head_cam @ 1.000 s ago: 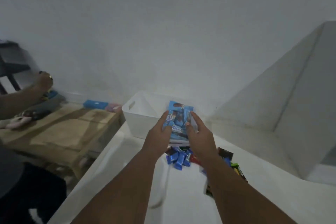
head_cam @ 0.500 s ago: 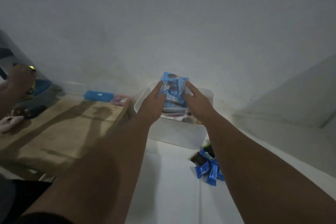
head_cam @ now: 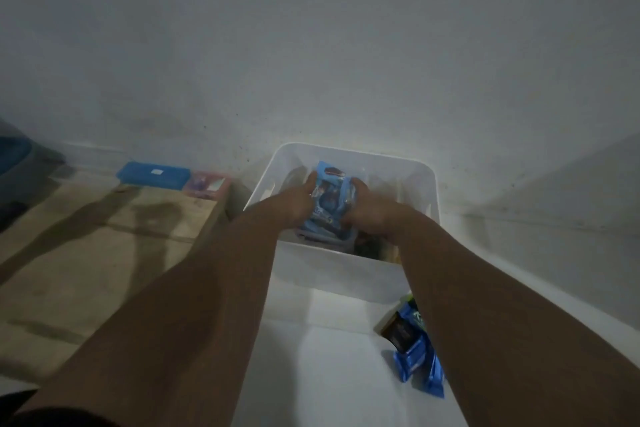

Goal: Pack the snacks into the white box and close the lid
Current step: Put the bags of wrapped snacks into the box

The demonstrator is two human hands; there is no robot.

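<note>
Head view, blue snack pack lengthwise away, in white box

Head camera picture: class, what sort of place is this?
Probably a plain room at home, dimly lit: a bare white wall, a wooden table beside a white surface, and a white box being filled with snacks.

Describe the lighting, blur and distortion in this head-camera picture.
Head view: dim, grey light with a brighter patch on the white surface; both hands, left hand and right hand, and the blue snack pack in the white box are soft with blur; wide-angle bending stretches the forearms.
</note>
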